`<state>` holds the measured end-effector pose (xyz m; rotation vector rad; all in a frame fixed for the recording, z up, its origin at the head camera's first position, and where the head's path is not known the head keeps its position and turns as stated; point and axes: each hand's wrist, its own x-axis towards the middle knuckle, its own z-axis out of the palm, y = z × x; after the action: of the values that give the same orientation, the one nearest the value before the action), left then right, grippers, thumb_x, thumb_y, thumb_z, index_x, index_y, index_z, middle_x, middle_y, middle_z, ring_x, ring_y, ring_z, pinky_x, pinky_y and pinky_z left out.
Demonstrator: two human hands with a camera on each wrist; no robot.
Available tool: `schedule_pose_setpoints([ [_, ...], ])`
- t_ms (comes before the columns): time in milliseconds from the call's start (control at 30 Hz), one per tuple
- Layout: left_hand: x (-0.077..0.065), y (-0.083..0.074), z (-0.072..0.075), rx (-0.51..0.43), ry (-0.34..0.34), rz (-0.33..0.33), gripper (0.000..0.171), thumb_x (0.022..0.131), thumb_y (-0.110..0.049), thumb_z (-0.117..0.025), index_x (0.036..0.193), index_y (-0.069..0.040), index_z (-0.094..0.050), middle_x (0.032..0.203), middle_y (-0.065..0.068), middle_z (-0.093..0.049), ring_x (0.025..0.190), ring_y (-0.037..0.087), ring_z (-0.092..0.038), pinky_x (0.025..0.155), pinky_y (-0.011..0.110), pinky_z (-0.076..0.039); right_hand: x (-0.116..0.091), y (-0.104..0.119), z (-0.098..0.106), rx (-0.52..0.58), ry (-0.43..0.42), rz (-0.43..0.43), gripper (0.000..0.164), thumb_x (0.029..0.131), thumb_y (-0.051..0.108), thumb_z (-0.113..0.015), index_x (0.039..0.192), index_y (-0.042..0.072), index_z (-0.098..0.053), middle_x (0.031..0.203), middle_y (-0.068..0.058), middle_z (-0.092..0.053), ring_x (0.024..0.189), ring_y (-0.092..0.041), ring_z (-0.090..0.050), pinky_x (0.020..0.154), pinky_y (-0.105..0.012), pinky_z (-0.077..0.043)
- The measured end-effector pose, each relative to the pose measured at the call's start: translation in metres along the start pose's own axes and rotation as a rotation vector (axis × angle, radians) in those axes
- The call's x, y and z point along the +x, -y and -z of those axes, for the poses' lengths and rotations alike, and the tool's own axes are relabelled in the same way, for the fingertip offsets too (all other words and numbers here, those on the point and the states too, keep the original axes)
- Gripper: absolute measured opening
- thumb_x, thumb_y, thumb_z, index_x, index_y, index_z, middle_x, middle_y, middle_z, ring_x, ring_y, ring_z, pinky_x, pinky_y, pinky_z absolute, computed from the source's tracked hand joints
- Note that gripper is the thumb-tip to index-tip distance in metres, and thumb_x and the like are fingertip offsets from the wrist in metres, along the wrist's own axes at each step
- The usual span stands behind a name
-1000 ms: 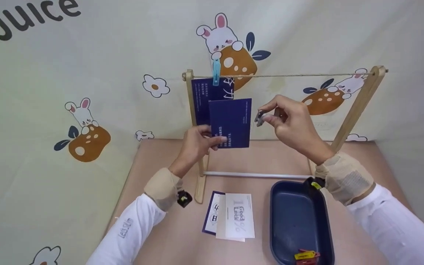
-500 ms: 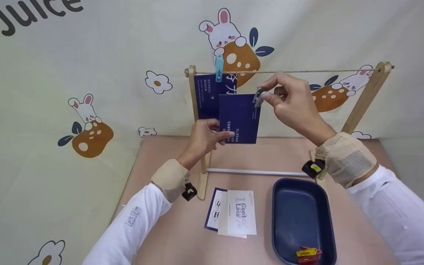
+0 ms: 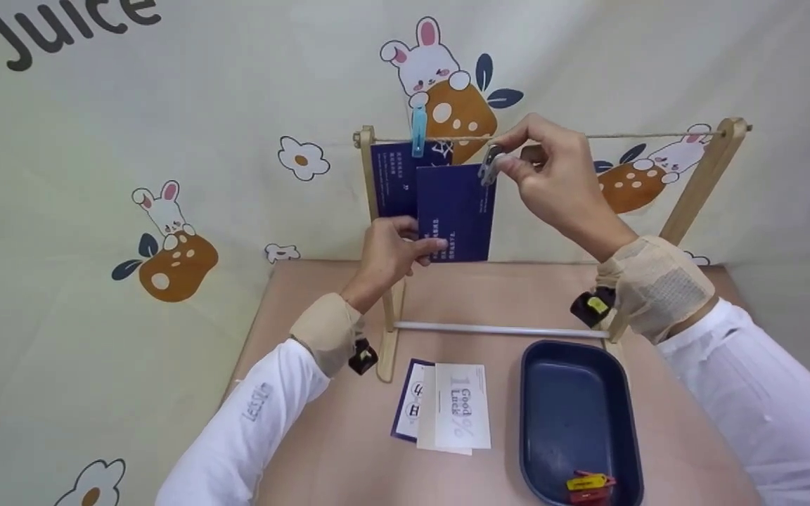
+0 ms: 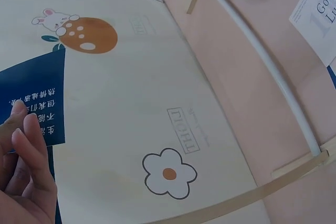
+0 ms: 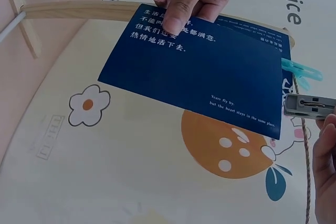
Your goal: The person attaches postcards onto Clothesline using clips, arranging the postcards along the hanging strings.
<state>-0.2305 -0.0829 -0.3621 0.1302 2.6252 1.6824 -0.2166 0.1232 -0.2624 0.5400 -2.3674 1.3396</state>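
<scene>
My left hand (image 3: 389,251) pinches a dark blue card (image 3: 455,204) by its lower left part, thumb in front. White Chinese and English print shows on it in the right wrist view. Between thumb and fingers, my right hand (image 3: 556,179) holds a grey clothespin (image 5: 310,106) at the card's upper right corner. A narrow gap seems to separate clothespin and card edge in the right wrist view. Behind, another dark blue card (image 3: 392,184) hangs from a twine line (image 3: 637,135) under a light blue clothespin (image 3: 419,130); the held card partly covers it.
A wooden frame, with a right post (image 3: 704,179) and a pale bottom bar (image 3: 496,329), carries the twine. Several cards (image 3: 472,400) lie on the table (image 3: 320,316). A dark blue tray (image 3: 526,422) at right contains red and yellow clothespins (image 3: 588,482). A printed cloth hangs behind.
The held card has shifted right, then up towards the twine. My right hand has risen too, bringing the grey clothespin from beside the card to its upper right corner.
</scene>
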Motion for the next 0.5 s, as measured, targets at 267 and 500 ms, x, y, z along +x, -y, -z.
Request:
schedule_pose_setpoints([
  [267, 0.005, -0.008, 0.003, -0.004, -0.014, 0.004, 0.02, 0.071, -0.023, -0.078, 0.079, -0.008, -0.067, 0.074, 0.005, -0.071, 0.054, 0.011, -0.062, 0.038, 0.019, -0.04, 0.017, 0.007, 0.001, -0.019, -0.01, -0.026, 0.013, 0.088, 0.005, -0.057, 0.1, 0.006, -0.062, 0.101, -0.001, -0.064, 0.069, -0.011, -0.061, 0.061, -0.02, -0.044],
  [500, 0.009, -0.013, 0.004, -0.005, -0.028, -0.013, 0.019, 0.072, -0.024, -0.077, 0.074, -0.009, -0.065, 0.069, 0.005, -0.069, 0.054, 0.011, -0.062, 0.039, 0.02, -0.042, 0.033, 0.022, 0.002, -0.008, -0.029, -0.018, 0.013, 0.09, 0.006, -0.055, 0.101, 0.005, -0.061, 0.099, -0.002, -0.063, 0.074, -0.014, -0.062, 0.062, -0.02, -0.046],
])
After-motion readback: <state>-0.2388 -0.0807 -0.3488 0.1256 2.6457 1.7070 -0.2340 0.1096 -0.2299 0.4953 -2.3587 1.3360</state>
